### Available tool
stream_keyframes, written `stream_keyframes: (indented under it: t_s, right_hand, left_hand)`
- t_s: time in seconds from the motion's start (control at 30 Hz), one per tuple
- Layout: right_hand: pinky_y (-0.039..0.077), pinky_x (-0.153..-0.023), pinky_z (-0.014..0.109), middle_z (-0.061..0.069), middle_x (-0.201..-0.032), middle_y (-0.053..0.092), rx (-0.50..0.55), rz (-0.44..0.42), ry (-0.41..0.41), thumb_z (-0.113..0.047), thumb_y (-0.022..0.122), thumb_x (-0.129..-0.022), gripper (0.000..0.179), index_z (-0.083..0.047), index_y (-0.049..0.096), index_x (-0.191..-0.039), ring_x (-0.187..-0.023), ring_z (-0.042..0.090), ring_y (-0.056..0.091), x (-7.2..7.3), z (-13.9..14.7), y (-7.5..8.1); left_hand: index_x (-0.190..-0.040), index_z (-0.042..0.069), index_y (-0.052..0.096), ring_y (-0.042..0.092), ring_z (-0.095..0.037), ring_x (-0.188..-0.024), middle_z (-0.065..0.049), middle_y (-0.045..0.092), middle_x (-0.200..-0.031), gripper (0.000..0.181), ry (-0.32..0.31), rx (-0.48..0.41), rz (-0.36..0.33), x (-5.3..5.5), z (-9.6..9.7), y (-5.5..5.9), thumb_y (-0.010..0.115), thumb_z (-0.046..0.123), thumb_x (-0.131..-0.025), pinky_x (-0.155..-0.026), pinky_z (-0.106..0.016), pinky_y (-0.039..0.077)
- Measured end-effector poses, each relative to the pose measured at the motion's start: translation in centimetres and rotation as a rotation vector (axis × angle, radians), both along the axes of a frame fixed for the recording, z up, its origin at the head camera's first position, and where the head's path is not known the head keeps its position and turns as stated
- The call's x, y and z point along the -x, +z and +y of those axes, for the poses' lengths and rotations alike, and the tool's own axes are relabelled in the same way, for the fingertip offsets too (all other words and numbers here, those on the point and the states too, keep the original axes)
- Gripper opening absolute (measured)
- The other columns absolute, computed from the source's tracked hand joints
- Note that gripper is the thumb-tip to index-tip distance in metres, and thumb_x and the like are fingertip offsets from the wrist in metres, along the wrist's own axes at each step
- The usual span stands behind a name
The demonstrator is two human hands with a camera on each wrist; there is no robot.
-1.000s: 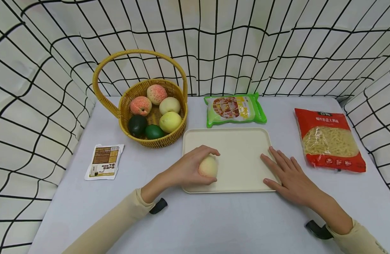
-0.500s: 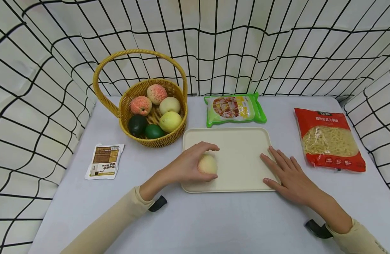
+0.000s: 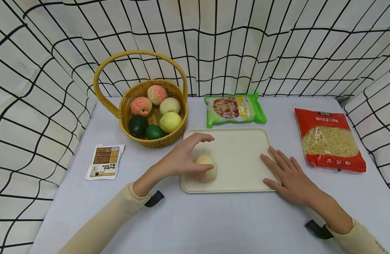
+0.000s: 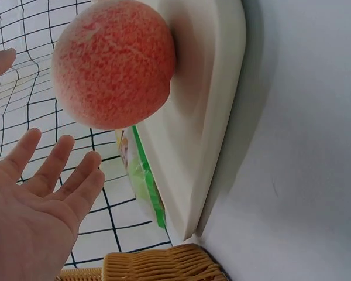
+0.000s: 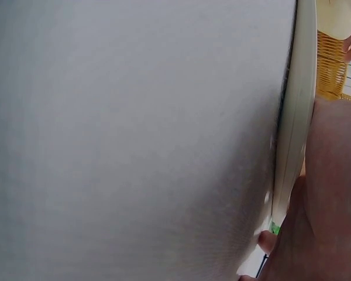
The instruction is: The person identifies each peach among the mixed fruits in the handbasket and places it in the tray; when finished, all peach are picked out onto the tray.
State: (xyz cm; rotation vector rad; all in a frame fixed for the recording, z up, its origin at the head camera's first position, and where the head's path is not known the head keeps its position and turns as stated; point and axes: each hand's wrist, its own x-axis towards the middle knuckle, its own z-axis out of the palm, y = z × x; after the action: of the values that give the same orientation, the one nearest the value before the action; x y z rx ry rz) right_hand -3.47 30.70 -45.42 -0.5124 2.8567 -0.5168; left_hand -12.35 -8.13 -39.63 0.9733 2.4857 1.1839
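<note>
Biggest first: the white counter (image 3: 226, 222) carries everything, so picture a clock face centred on the middle of the spread. The yellow wicker basket (image 3: 156, 143) of fruit sits up at 10, probably for an easy reach. The cream tray (image 3: 242, 158) is dead centre, handy for both sides. The red pasta bag (image 3: 330, 141) lies flat at 3 and the green food packet (image 3: 234, 110) at 12, both off the tray, I'd guess to stay out of the way. The right hand (image 3: 288, 180) is palm-down at 4, fingers spread over the tray's edge, gripping nothing, maybe just steadying it. The left hand (image 3: 182, 157) is at 9, fingers apart, let go. Further out at 9 is the brown-and-white packet (image 3: 105, 162). Smallest is the peach (image 4: 114, 64), resting on the tray at 8; the raised rim should stop it rolling off.
</note>
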Motion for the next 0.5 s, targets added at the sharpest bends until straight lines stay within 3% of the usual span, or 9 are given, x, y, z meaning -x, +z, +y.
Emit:
stream_keyframes:
  t_s: [0.17, 0.5]
  right_hand:
    - [0.013, -0.126, 0.077, 0.01, -0.182, 0.009, 0.008, 0.012, 0.001, -0.054, 0.065, -0.1, 0.085, -0.032, 0.023, -0.171, -0.164, 0.044, 0.014, 0.0, 0.1, -0.3]
    - [0.011, -0.127, 0.077, 0.008, -0.182, 0.006, 0.007, 0.002, -0.001, -0.055, 0.065, -0.101, 0.086, -0.034, 0.021, -0.171, -0.164, 0.044, 0.012, 0.0, 0.1, -0.5]
  left_hand:
    - [-0.147, 0.013, 0.056, 0.056, -0.033, -0.142, -0.006, 0.06, -0.151, 0.073, 0.004, -0.05, 0.003, 0.3, -0.5, 0.6, 0.09, 0.031, -0.084, -0.119, -0.055, 0.046]
    - [-0.149, 0.011, 0.054, 0.057, -0.025, -0.139, -0.006, 0.061, -0.147, 0.073, 0.056, -0.116, -0.001, 1.5, -1.8, 2.2, 0.089, 0.024, -0.086, -0.121, -0.051, 0.045]
